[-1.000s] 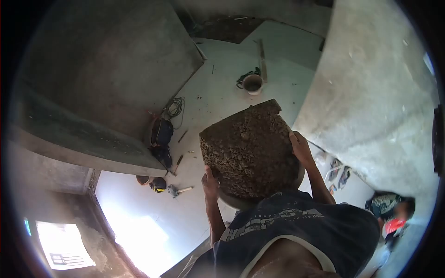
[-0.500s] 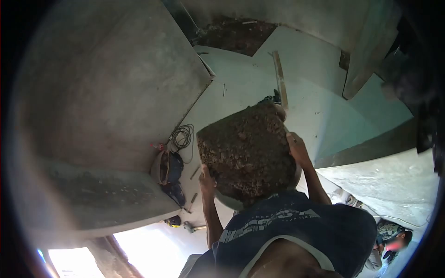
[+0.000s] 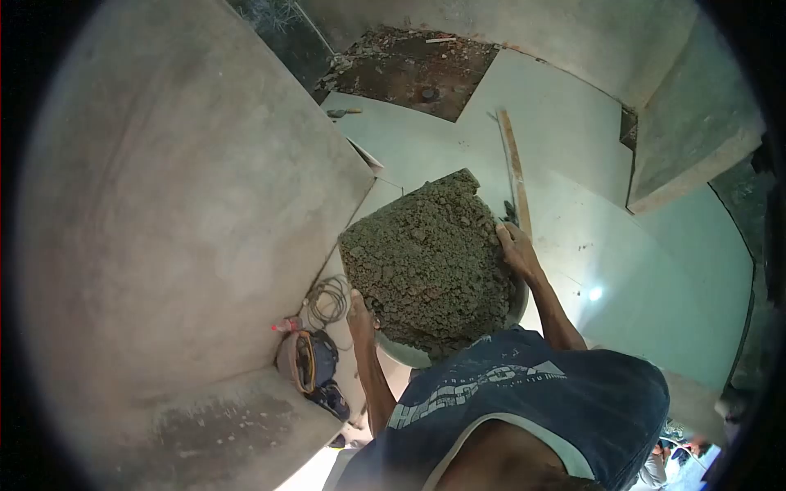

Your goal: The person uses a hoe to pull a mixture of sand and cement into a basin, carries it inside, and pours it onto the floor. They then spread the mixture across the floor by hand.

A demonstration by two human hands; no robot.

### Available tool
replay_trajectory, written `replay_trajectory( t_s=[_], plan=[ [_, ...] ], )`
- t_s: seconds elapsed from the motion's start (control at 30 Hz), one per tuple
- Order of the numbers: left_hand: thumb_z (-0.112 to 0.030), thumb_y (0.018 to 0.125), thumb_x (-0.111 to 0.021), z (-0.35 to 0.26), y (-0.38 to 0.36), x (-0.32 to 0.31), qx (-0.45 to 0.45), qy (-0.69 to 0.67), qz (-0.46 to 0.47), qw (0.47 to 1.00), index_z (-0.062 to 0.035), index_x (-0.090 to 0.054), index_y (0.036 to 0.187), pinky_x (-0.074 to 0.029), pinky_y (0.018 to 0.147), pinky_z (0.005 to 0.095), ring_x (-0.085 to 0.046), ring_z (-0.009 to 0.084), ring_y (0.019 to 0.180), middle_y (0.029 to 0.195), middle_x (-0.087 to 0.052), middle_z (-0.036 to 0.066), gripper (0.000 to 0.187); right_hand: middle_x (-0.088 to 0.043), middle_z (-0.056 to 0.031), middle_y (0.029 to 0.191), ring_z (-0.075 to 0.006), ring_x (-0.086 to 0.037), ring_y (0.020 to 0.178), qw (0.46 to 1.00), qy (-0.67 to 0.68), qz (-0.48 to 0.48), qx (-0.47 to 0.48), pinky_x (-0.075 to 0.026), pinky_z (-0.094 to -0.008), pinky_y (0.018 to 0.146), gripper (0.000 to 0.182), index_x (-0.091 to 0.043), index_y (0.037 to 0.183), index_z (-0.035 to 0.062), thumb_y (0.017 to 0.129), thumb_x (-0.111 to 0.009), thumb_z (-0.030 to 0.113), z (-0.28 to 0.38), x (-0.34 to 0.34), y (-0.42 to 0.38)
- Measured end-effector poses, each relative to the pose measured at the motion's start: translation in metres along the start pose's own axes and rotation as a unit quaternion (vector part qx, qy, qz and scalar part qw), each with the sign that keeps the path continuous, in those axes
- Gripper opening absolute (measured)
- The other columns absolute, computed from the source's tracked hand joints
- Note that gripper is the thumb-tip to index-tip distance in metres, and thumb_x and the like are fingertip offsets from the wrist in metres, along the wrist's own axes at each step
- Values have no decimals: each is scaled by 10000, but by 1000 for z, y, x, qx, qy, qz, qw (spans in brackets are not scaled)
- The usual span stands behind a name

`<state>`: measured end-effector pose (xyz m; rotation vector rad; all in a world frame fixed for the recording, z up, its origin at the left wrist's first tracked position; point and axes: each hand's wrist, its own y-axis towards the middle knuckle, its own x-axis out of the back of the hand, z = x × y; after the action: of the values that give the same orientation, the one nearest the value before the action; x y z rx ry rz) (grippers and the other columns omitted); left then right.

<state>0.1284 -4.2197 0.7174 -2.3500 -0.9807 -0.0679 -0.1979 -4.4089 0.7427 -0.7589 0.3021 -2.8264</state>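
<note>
A container (image 3: 407, 353) heaped with grey-brown, crumbly mortar mix (image 3: 430, 262) is held up in front of my chest. My left hand (image 3: 361, 315) grips its near left side, fingers wrapped out of sight. On the opposite side my right hand (image 3: 516, 248) is closed on the rim, thumb uppermost. Most of the container is hidden by the mix and my dark shirt; only a pale curved edge shows near my body and at the right.
Large pale tiles (image 3: 573, 180) cover the floor, with a long wooden strip (image 3: 516, 172) on them. Bare, rubble-strewn ground (image 3: 409, 78) lies at the far end. A bag (image 3: 307, 364), coiled cable (image 3: 329, 301) and walls stand left; another person (image 3: 655, 466) is at lower right.
The view has shifted, bringing the far rubble patch and the left wall more into sight, and the picture is brighter. Both hands keep their hold on the container.
</note>
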Motion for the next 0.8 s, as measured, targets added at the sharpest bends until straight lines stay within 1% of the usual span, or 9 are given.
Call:
replay_trajectory(
  t_s=[0.03,0.13,0.23,0.27,0.37,0.47,0.5,0.7,0.8],
  plan=[
    [-697,956,-406,31,-152,-37,-53,-11,-54,997,-78,-512,779,-393,469,303,-434,138,497,580,-411,-14,653,-648,-244,1046,-392,-592,1035,998,33,24,48,-424,-420,944,526,-582,1182,-8,1003,-409,456,-46,106,-85],
    [-730,939,-390,10,-217,-44,-96,8,-76,992,-43,-549,830,-353,460,294,-394,131,490,591,-394,-34,713,-567,-94,926,-198,-542,802,997,42,3,70,-481,-354,653,578,-569,1161,-10,1005,-433,529,-58,139,-134],
    [-733,942,-375,4,-209,-31,-106,61,22,992,-12,-584,894,-335,455,293,-385,138,488,603,-407,-27,752,-550,-84,899,-187,-534,768,988,57,-63,130,-476,-349,648,567,-566,1129,-9,1009,-423,526,-78,142,-146],
    [-732,948,-358,5,-220,-31,-136,0,42,990,-19,-581,867,-331,450,300,-391,136,488,601,-410,-21,751,-548,-91,900,-174,-536,753,991,76,-46,100,-472,-336,629,570,-570,1149,-18,1012,-435,519,-76,148,-159],
    [-723,957,-346,-1,-279,-39,-132,15,20,991,-75,-518,771,-336,447,305,-391,126,479,580,-381,-23,696,-552,-80,842,-158,-532,699,985,112,-78,108,-464,-319,599,544,-578,1155,-5,1016,-451,505,-103,173,-196],
    [-720,959,-341,35,-337,-54,-124,40,41,991,-58,-526,815,-353,456,304,-405,127,480,581,-383,-16,702,-503,-31,723,-137,-496,601,986,134,-79,56,-428,-300,552,493,-587,1102,19,1024,-452,487,-104,235,-296],
    [-721,959,-340,5,-270,-22,-84,24,55,995,-55,-529,823,-359,459,304,-408,130,482,582,-386,-13,705,-491,-22,706,-135,-487,586,990,116,-72,23,-421,-299,546,488,-587,1085,23,1025,-449,487,-38,191,-261],
    [-702,972,-327,39,-278,-16,-84,1,85,993,-50,-528,818,-361,462,306,-415,128,489,575,-386,-14,699,-508,-38,736,-142,-513,616,993,86,-73,42,-427,-312,546,501,-588,1113,21,1024,-443,492,-69,188,-280],
    [-683,981,-330,55,-289,-2,-68,-10,102,992,-46,-588,918,-333,438,290,-382,113,458,561,-376,-27,690,-521,-52,756,-149,-531,626,996,43,-77,19,-444,-324,556,518,-574,1174,11,1017,-441,487,-78,190,-300]
  ],
)
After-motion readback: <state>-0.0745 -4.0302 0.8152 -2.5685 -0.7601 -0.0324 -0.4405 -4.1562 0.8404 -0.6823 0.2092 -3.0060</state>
